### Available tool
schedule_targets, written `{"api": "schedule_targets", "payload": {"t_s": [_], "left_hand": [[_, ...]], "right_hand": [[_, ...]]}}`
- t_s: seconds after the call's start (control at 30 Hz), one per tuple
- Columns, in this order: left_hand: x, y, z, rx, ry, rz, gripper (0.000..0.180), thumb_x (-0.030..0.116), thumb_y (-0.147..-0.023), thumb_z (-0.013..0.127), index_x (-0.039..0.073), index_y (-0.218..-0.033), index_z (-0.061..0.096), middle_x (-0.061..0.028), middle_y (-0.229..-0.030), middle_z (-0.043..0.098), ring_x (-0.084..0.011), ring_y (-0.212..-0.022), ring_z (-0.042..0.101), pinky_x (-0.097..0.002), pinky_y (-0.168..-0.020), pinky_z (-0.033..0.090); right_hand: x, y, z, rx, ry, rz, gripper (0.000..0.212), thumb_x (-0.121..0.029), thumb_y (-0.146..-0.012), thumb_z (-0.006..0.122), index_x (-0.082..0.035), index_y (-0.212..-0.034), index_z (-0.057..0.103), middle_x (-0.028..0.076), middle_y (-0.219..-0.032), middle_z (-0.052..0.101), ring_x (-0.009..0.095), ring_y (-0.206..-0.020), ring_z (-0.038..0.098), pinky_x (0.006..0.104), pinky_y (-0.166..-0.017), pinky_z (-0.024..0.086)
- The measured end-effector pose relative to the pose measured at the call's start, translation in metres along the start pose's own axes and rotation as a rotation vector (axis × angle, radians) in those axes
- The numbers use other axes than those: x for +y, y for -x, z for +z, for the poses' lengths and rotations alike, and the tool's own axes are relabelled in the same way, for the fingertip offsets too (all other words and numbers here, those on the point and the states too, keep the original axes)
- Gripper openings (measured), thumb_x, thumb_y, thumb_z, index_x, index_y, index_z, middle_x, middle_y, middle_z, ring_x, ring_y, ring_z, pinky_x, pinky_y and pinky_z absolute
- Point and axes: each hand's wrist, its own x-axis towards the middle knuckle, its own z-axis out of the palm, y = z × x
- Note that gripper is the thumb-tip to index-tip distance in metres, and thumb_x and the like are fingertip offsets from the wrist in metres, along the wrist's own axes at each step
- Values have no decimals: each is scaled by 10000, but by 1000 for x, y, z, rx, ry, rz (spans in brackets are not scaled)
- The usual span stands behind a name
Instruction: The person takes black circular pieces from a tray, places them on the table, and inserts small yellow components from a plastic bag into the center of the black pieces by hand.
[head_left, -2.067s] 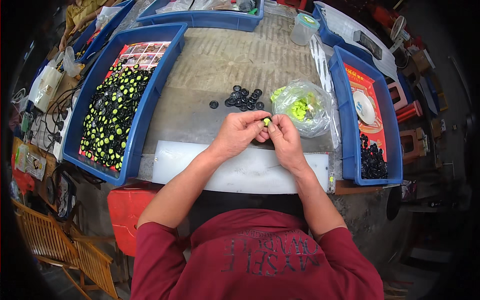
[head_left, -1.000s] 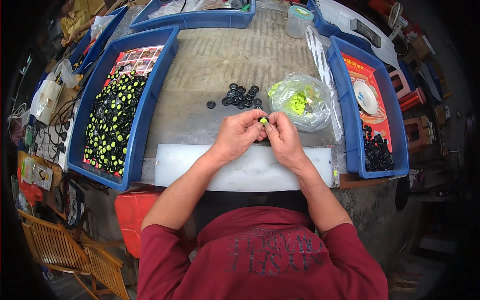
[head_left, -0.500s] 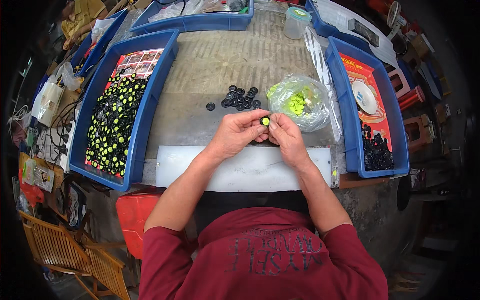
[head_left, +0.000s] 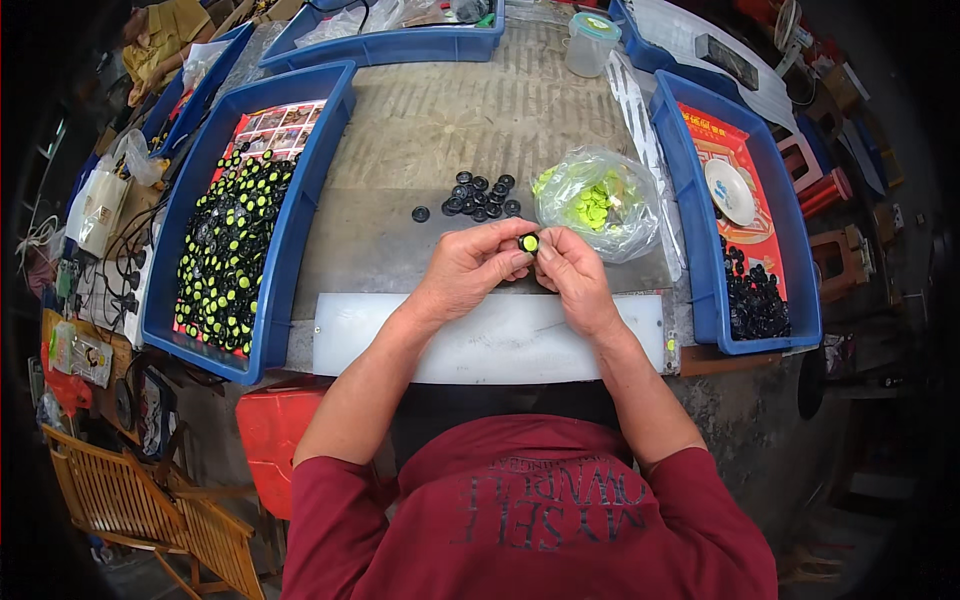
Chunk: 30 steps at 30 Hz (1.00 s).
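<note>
My left hand (head_left: 462,272) is closed, its thumb and fingers pinching a small black disc with a yellow-green centre (head_left: 530,243). From the other side, my right hand (head_left: 578,280) presses its bent thumb and fingertips to the edge of the same disc. Both hands are above the near part of the table. Just beyond them lies a loose group of plain black discs (head_left: 480,196), with one disc (head_left: 420,214) apart on the left. Close behind my right hand sits a clear plastic bag (head_left: 640,222) holding yellow-green round pieces (head_left: 592,207).
On the left, a blue tray (head_left: 318,190) holds many black discs with yellow-green centres (head_left: 225,262). A right-hand blue tray (head_left: 705,240) contains black pieces (head_left: 757,303) and a white dish (head_left: 730,193). A white board (head_left: 480,345) lines the near edge; a lidded tub (head_left: 590,48) stands far back.
Both hands keep the same hold on the disc, with hardly any movement. The whole view has shifted very slightly.
</note>
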Motion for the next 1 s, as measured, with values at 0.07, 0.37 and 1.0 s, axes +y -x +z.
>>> {"api": "schedule_targets", "payload": {"t_s": [0.07,0.37,1.0], "left_hand": [[0,0,0,-3,2,9,300,17,-774,565,-22,-1067,515,-34,-792,564,-91,-697,544,-208,-633,467],[-3,1,0,18,-27,57,304,-10,-758,573,-25,-1058,522,-45,-813,568,-101,-713,543,-215,-633,467],[2,-2,-5,-60,155,-67,233,25,-809,518,-51,-1028,495,-76,-832,570,-108,-711,557,-216,-627,474]], "right_hand": [[0,0,0,-3,-7,-5,147,-175,-882,417,-41,-831,452,-61,-643,367,12,-539,280,158,-459,237],[-2,3,-2,-30,5,-5,122,-153,-866,450,-32,-857,466,-62,-657,391,9,-559,307,155,-472,257],[-3,2,-4,-81,-37,38,109,-137,-868,442,-29,-853,442,9,-745,497,34,-621,410,167,-544,343]]}}
